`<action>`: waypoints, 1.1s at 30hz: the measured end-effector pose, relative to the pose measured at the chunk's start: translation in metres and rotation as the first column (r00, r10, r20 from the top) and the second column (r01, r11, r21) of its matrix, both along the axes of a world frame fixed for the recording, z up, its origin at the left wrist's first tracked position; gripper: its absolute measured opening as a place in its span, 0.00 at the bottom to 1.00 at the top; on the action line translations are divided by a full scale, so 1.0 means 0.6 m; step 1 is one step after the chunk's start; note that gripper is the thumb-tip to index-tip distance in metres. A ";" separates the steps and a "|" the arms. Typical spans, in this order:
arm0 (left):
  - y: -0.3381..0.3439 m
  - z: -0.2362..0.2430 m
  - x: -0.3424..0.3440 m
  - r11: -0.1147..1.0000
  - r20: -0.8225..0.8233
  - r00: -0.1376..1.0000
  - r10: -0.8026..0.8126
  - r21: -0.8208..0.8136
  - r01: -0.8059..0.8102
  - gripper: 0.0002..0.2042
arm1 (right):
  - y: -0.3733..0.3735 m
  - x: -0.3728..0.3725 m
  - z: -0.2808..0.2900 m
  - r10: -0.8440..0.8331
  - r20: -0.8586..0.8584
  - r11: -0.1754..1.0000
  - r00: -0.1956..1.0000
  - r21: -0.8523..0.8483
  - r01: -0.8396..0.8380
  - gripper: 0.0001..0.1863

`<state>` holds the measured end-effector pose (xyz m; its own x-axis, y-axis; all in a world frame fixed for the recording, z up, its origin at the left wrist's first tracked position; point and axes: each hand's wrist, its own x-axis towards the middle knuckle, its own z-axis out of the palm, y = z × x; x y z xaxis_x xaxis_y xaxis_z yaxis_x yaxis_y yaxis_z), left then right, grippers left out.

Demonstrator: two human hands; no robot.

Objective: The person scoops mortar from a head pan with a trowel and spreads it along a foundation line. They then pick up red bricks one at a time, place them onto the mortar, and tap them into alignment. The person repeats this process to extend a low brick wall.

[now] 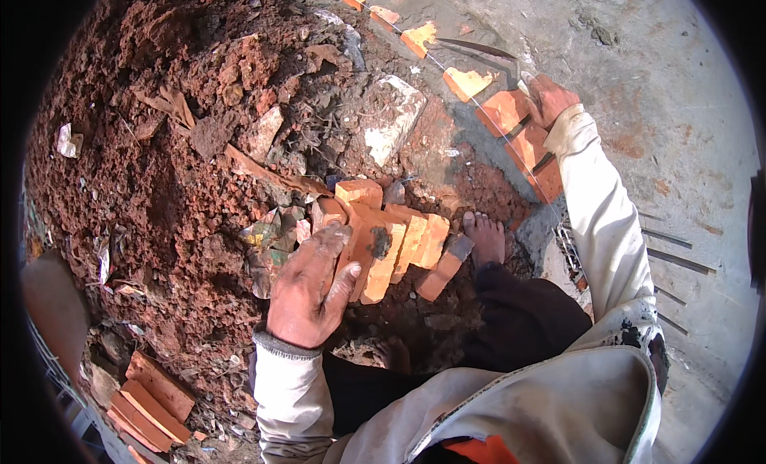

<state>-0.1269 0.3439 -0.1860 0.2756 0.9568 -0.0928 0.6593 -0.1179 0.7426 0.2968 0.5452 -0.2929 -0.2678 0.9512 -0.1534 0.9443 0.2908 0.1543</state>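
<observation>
Orange bricks [379,240] piled on reddish ground, left of bare foot [485,236]. Left hand [311,284] over pile's left end, fingers spread; cannot tell whether gripping brick. Right hand [550,101] closed around handle of thin-bladed tool [491,48], beside laid bricks [527,147] along taut string [476,103]. Soil heap [183,169] crowds left side; whitish slab [395,121] between pile and string; crumpled wrapper [271,232] near left hand; spare bricks [152,408] lower left.

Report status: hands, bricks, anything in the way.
Left hand at piled bricks, grip unclear. Right hand gripping trowel beside brick row. String stretched along row; bare foot beside pile.
</observation>
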 end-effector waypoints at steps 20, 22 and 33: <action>-0.002 0.001 0.002 0.999 -0.011 0.999 0.034 -0.005 -0.034 0.16 | 0.006 0.018 -0.017 -0.227 0.031 0.973 0.973 0.044 0.226 0.21; -0.001 0.006 0.000 1.000 -0.030 0.999 0.031 0.001 -0.031 0.16 | 0.018 -0.007 -0.026 -0.331 0.063 0.943 0.942 -0.010 0.332 0.22; -0.003 0.006 0.007 1.000 -0.033 0.999 0.029 0.005 -0.029 0.15 | 0.038 -0.054 -0.020 -0.343 -0.001 0.939 0.939 0.018 0.343 0.20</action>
